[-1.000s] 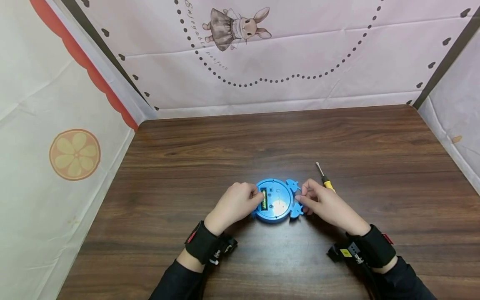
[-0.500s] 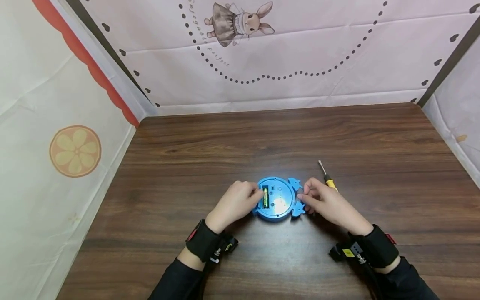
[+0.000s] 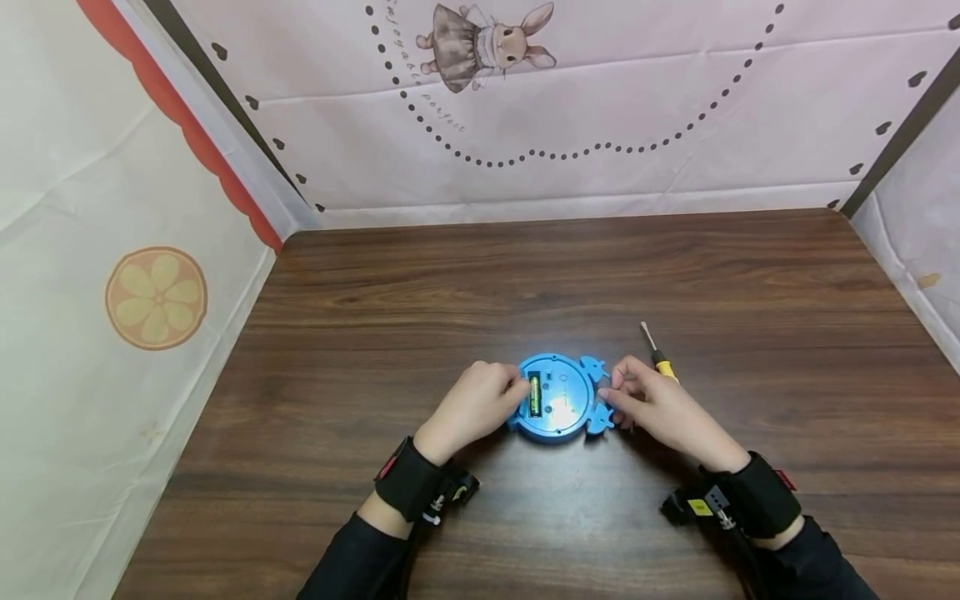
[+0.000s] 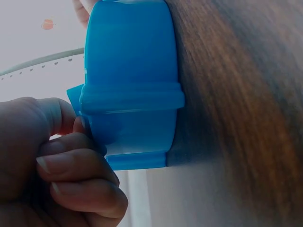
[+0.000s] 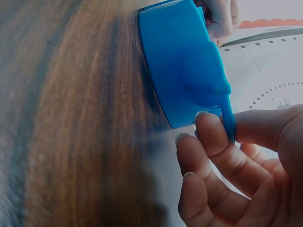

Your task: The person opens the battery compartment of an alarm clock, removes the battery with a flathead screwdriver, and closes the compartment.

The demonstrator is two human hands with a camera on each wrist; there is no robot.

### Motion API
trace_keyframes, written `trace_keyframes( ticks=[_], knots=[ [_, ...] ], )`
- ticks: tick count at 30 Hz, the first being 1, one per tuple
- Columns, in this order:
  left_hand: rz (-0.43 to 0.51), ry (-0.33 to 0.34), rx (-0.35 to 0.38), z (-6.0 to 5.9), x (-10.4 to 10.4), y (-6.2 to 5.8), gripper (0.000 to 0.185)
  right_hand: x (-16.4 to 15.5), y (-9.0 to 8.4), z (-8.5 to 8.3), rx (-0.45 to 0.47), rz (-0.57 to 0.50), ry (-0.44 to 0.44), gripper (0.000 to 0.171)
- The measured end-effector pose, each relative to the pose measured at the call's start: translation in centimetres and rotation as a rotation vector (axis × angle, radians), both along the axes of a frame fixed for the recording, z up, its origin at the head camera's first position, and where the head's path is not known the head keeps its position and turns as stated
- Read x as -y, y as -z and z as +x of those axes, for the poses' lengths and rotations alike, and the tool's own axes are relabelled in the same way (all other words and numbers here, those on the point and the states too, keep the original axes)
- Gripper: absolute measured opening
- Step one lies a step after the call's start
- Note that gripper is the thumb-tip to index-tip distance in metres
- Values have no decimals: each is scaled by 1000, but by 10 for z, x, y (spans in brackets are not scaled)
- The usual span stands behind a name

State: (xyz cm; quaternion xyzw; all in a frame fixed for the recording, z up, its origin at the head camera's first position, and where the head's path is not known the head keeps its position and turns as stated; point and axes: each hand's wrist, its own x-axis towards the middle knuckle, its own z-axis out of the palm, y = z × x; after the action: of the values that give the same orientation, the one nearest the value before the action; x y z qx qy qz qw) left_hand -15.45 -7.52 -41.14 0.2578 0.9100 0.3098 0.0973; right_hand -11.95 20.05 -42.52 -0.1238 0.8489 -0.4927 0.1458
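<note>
While the orange-slice print (image 3: 155, 297) sits way off on the left wall cloth, the real action is in the middle of the dark wooden surface (image 3: 420, 300), so going left to right: the left hand (image 3: 471, 407) has its fingers (image 4: 78, 163) curled around the left edge of the blue round gadget (image 3: 556, 397), thumb up near the open battery slot where a green battery (image 3: 536, 395) shows. From the left wrist view you can see those fingers wrapped tight against the blue rim, so it's a proper hold, not just a touch. The gadget lies flat on its face, back side up, pretty much centre of the surface and close to the person. It's got two little blue tabs sticking out on its right side, and the right hand (image 3: 663, 412) is pinching one of them, fingers (image 5: 215, 142) curled with thumb and index clamped on that thin tab in the right wrist view. Just behind the right hand's knuckles a small yellow-handled screwdriver (image 3: 657, 357) lies on the wood, tip pointing away, the handle partly hidden by the hand. Both wrists wear black straps
</note>
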Motion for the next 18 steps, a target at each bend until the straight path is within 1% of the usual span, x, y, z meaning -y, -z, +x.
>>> trace_keyframes(
  ticks=[18],
  knots=[
    [14, 3, 24, -1, 1, 5, 43, 0, 6, -1, 2, -5, 2, 19]
  ],
)
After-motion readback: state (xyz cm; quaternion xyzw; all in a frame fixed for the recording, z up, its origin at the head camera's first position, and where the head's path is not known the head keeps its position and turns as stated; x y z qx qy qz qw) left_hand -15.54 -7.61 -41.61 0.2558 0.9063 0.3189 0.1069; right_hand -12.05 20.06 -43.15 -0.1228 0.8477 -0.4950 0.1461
